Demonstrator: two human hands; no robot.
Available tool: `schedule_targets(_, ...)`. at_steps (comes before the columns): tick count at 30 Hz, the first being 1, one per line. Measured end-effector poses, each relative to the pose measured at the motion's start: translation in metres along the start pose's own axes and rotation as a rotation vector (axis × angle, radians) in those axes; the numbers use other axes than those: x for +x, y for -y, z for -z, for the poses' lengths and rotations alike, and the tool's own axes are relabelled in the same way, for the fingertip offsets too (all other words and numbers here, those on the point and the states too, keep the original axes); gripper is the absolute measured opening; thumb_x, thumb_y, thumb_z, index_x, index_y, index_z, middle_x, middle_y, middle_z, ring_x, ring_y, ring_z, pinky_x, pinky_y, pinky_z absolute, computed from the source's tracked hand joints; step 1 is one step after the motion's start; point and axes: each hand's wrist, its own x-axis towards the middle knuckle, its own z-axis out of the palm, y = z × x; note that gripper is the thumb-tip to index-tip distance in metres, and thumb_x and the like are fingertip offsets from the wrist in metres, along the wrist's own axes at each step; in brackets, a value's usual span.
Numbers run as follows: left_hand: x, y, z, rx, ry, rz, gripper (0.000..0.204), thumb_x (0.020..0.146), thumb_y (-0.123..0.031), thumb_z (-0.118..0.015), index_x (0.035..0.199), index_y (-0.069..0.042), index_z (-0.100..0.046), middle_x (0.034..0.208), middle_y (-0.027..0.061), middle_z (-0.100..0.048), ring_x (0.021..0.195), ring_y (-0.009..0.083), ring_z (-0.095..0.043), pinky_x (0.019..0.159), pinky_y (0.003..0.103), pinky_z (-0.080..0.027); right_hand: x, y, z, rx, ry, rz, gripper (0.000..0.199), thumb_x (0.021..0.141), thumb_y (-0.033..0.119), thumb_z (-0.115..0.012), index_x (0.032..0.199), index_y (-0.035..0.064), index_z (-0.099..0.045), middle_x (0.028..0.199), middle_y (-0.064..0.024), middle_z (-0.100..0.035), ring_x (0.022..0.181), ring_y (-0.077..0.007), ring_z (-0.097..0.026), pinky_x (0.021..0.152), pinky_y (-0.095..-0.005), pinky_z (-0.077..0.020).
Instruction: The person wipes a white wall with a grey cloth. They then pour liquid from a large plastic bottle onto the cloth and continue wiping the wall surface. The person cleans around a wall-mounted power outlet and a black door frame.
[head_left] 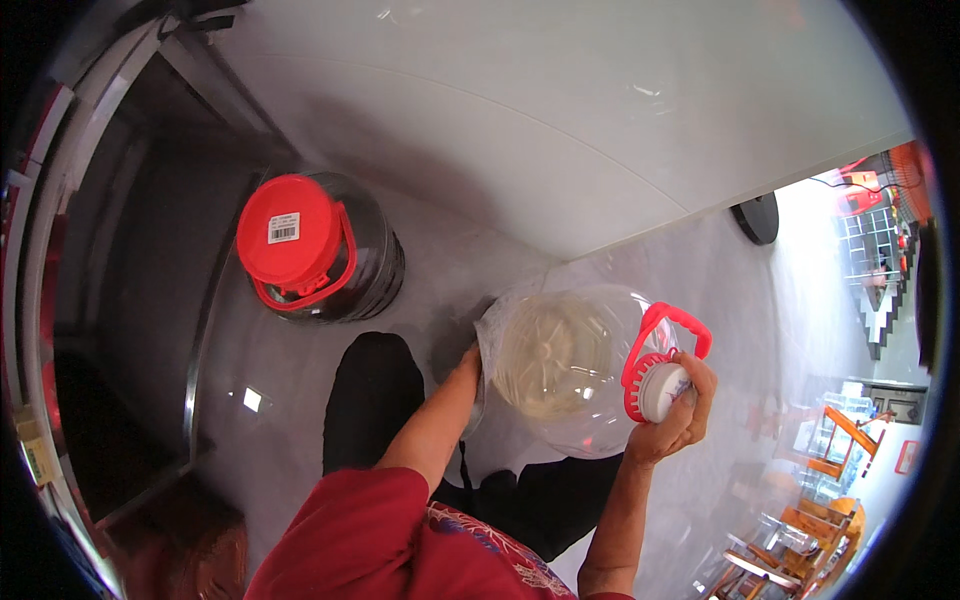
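A big clear plastic jug (560, 360) lies tipped over in front of me, its neck to the right and some pale yellowish liquid inside. Around the neck sits a red collar with a red carry handle (690, 322). My right hand (680, 415) is closed around the white cap (657, 392), thumb and fingers curled over it. At the jug's base, on the left, is a crinkled, translucent whitish wrap (486, 350). My left hand (472, 362) reaches to this wrap; its fingers are hidden behind it.
A dark jar with a red lid (288, 230) and red handle stands on the grey floor to the left. A white panel (560, 110) rises beyond the jug. A dark glass-fronted case (140, 290) lines the left side. Wooden stools (815, 530) stand far right.
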Motion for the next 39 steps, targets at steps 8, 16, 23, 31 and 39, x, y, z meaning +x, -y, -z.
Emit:
schedule_targets(8, -0.064, 0.035, -0.065, -0.695, -0.267, 0.111, 0.072, 0.089, -0.067, -0.026, 0.139, -0.017, -0.039, 0.139, 0.0111, -0.044, 0.125, 0.0339, -0.041, 0.105, 0.051, -0.031, 0.002, 0.004, 0.000, 0.016, 0.018, 0.033, 0.037, 0.074, 0.003, -0.036, 0.099, -0.0075, -0.062, 0.099, -0.0181, -0.060, 0.091, -0.0264, -0.055, 0.082, -0.0363, -0.0447)
schedule_targets(16, -0.043, 0.070, -0.036, -0.716, -0.177, -0.018, 0.073, 0.091, -0.068, -0.022, 0.140, -0.017, -0.038, 0.141, 0.0089, -0.040, 0.127, 0.0332, -0.038, 0.104, 0.052, -0.032, 0.002, 0.002, 0.001, 0.020, 0.018, 0.036, 0.036, 0.075, 0.003, -0.037, 0.098, -0.0074, -0.062, 0.098, -0.0181, -0.060, 0.090, -0.0268, -0.055, 0.081, -0.0360, -0.0452)
schedule_targets(23, -0.014, 0.030, -0.013, -0.098, -0.115, -0.224, 0.067, 0.093, -0.062, -0.024, 0.138, -0.015, -0.040, 0.138, 0.0086, -0.044, 0.124, 0.0306, -0.041, 0.104, 0.047, -0.034, 0.001, 0.001, 0.002, 0.041, 0.018, 0.000, 0.036, 0.075, 0.006, -0.036, 0.098, -0.0071, -0.062, 0.097, -0.0179, -0.060, 0.089, -0.0265, -0.055, 0.081, -0.0357, -0.0444)
schedule_targets(31, 0.040, -0.047, -0.025, 0.309, 0.104, -0.218, 0.064, 0.093, -0.057, -0.028, 0.138, -0.014, -0.040, 0.136, 0.0086, -0.045, 0.123, 0.0293, -0.042, 0.103, 0.045, -0.035, 0.001, 0.004, -0.003, 0.006, 0.010, -0.006, 0.038, 0.075, 0.013, -0.038, 0.097, -0.0067, -0.062, 0.095, -0.0177, -0.060, 0.088, -0.0270, -0.055, 0.081, -0.0366, -0.0443)
schedule_targets(39, 0.026, -0.036, -0.020, 0.245, 0.061, -0.156, 0.060, 0.093, -0.052, -0.031, 0.138, -0.012, -0.041, 0.135, 0.0085, -0.046, 0.122, 0.0281, -0.044, 0.103, 0.043, -0.035, 0.002, 0.001, -0.001, 0.014, 0.007, 0.015, 0.038, 0.073, 0.009, -0.038, 0.097, -0.0064, -0.062, 0.095, -0.0178, -0.060, 0.087, -0.0262, -0.055, 0.081, -0.0364, -0.0446)
